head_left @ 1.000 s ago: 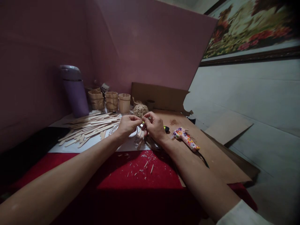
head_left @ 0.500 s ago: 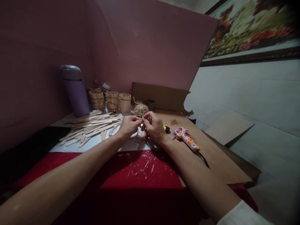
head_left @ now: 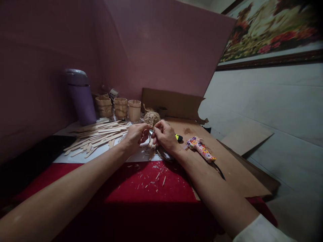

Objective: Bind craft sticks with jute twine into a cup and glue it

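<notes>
My left hand [head_left: 137, 135] and my right hand [head_left: 165, 136] meet over the white paper, fingertips nearly touching. Each is closed in a pinch on a thin strand that looks like twine [head_left: 151, 126], mostly hidden by the fingers. Just behind them sits a ball of twine [head_left: 151, 117]. Below my right hand lie a dark loop of cord [head_left: 164, 155] and a few short wooden sticks [head_left: 151, 152]. A yellow and black tool [head_left: 179, 137], partly covered, lies beside my right hand.
Wooden craft sticks [head_left: 98, 136] are heaped at left, near a purple bottle [head_left: 82, 101]. Several small wooden cups [head_left: 134, 111] stand behind. A flower-patterned glue gun [head_left: 201, 149] rests on the cardboard [head_left: 232, 178]. Wood scraps litter the red cloth [head_left: 151, 191].
My left hand has shifted slightly left, and its lower fingers have curled in. My right hand stays almost where it was.
</notes>
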{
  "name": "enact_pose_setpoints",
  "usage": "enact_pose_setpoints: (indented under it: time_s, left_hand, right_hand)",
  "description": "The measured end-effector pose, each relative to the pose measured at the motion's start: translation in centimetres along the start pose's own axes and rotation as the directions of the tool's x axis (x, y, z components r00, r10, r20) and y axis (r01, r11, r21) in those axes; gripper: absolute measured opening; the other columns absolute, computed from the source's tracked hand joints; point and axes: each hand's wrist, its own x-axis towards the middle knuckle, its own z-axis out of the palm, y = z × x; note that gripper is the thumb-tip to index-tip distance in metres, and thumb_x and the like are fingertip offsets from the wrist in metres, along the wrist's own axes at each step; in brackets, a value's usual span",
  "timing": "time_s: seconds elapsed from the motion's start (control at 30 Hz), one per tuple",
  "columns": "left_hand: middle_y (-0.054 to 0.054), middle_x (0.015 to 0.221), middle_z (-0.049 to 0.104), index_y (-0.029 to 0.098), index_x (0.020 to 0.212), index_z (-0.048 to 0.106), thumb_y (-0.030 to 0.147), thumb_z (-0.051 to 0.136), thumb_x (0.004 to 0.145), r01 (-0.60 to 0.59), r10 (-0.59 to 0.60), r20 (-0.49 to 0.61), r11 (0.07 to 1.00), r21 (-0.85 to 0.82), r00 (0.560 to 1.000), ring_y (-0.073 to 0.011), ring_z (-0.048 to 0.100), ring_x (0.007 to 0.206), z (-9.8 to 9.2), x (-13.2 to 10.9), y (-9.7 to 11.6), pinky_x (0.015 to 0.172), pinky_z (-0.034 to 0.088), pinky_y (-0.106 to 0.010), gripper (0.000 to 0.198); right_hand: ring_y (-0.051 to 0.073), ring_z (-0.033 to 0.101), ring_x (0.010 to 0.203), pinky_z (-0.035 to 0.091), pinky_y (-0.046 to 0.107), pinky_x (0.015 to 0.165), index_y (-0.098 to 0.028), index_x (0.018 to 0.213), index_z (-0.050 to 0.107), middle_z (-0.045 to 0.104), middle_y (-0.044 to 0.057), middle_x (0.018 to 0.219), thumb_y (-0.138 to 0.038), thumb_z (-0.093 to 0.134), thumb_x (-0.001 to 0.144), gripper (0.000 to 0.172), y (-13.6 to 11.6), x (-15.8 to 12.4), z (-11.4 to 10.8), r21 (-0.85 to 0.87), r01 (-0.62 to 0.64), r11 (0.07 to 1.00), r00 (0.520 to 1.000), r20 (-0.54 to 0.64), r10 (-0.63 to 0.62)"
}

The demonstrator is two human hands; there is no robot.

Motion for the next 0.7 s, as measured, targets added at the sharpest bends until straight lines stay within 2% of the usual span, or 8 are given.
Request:
enact_pose_setpoints:
  time_s: [0.2,0.4,0.5,0.6,0.7]
  left_hand:
    - [0.007,0.040,0.039,0.013,0.054,0.055,0.023,0.071,0.059,-0.026,0.027,-0.007,0.996,0.088,1.000,-0.0020,0.028,0.030,-0.11,0.14,-0.15,0.032,0.014,-0.018,0.019]
    - [0.008,0.037,0.034,0.017,0.046,0.043,0.020,0.067,0.061,-0.022,0.027,-0.036,0.991,0.131,0.999,-0.0027,0.027,0.028,-0.19,0.37,-0.18,0.032,0.012,-0.020,0.028]
    - [0.008,0.037,0.035,0.018,0.045,0.044,0.019,0.066,0.060,-0.028,0.038,-0.071,0.991,0.129,0.997,-0.0033,0.029,0.028,-0.17,0.45,-0.02,0.032,0.013,-0.020,0.027]
    - [0.006,0.036,0.039,0.016,0.046,0.049,0.018,0.066,0.059,-0.031,0.045,-0.091,0.989,0.145,0.995,-0.0037,0.030,0.028,0.01,0.28,0.21,0.032,0.014,-0.020,0.021]
    - [0.005,0.036,0.043,0.013,0.050,0.055,0.017,0.066,0.059,-0.033,0.057,-0.128,0.982,0.188,0.990,-0.0038,0.030,0.029,0.22,0.10,0.33,0.033,0.015,-0.019,0.015]
  right_hand:
    - [0.009,0.056,0.036,0.039,0.016,0.032,-0.023,0.080,0.043,0.058,-0.008,0.052,-0.031,0.049,0.084,0.011,0.18,-0.07,0.07,-0.002,-0.018,1.000,1.000,0.021,0.018]
    - [0.010,0.055,0.033,0.039,0.016,0.029,-0.023,0.091,0.038,0.055,-0.011,0.050,-0.032,0.046,0.084,0.013,0.18,0.44,0.14,0.167,-0.130,0.977,0.991,0.051,0.123]
    - [0.010,0.056,0.035,0.040,0.016,0.030,-0.024,0.095,0.035,0.057,-0.010,0.054,-0.031,0.048,0.083,0.019,0.11,0.46,0.19,0.186,-0.137,0.973,0.991,0.021,0.136]
    - [0.011,0.058,0.039,0.039,0.018,0.033,-0.023,0.089,0.040,0.060,-0.007,0.060,-0.025,0.053,0.080,0.016,0.12,0.22,0.19,0.047,-0.080,0.996,0.997,-0.006,0.080]
    - [0.012,0.061,0.049,0.044,0.022,0.046,-0.022,0.083,0.051,0.064,-0.003,0.066,-0.019,0.055,0.079,0.006,0.00,-0.02,0.00,-0.226,0.038,0.973,0.999,-0.008,-0.041]
